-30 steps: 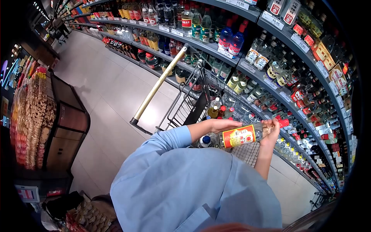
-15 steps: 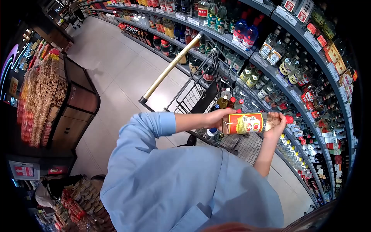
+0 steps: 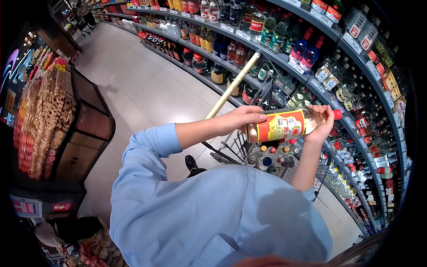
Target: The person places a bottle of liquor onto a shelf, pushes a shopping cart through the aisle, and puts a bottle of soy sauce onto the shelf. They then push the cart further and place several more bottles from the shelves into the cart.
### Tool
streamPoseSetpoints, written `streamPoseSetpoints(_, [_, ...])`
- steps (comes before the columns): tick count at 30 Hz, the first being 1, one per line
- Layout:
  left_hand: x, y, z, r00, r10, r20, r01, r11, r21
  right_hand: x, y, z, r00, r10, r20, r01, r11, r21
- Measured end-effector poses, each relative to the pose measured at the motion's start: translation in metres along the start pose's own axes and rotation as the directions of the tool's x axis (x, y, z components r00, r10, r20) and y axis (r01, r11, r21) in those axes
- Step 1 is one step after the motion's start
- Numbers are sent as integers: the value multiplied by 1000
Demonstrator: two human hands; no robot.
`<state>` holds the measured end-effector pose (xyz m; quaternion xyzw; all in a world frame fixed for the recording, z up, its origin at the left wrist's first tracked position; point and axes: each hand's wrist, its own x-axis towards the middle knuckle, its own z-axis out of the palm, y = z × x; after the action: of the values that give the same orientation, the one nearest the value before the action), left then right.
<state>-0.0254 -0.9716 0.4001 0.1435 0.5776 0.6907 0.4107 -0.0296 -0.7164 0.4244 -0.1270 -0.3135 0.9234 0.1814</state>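
Observation:
A large clear glass bottle [image 3: 281, 126] with a red and yellow label and a red cap lies nearly level in front of my chest. My left hand [image 3: 243, 119] is closed round its base, the thumb resting on top. Round the neck end, just below the cap, wraps my right hand [image 3: 322, 125]. The label faces up toward me. Below the bottle stands a wire shopping cart [image 3: 231, 149], partly hidden by my arms. Several upright bottles [image 3: 269, 156] with coloured caps are grouped in it.
Curved shelves [image 3: 249, 42] full of bottles with price tags run along the front and right. The cart's pale handle bar [image 3: 231, 89] slants up ahead. To the left is a display stand [image 3: 46, 115] of packaged goods. Tiled floor [image 3: 147, 89] lies between. Far off stands a person [image 3: 86, 15].
The bottle and both hands have risen a little and shifted slightly left. The cart appears farther right and turned, and a dark shoe now shows by my left side.

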Motion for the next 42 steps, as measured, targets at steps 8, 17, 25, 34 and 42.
streamPoseSetpoints(8, [-98,-17,-159,955,18,-295,-132,920,-370,-15,170,124,986,137,97,-141,989,34])
streamPoseSetpoints(17, [-172,-35,-258,839,-40,-543,-324,765,-557,-6,312,213,952,296,79,-286,950,-122])
streamPoseSetpoints(25, [-170,-27,-320,763,-38,-645,-413,739,-532,44,389,250,889,418,187,-400,908,-124])
streamPoseSetpoints(34, [-109,5,-447,747,-21,-665,-396,790,-469,158,474,300,859,492,139,-468,866,-175])
streamPoseSetpoints(42, [-35,60,-559,758,-39,-651,-339,829,-444,274,529,340,887,453,89,-452,891,-36])
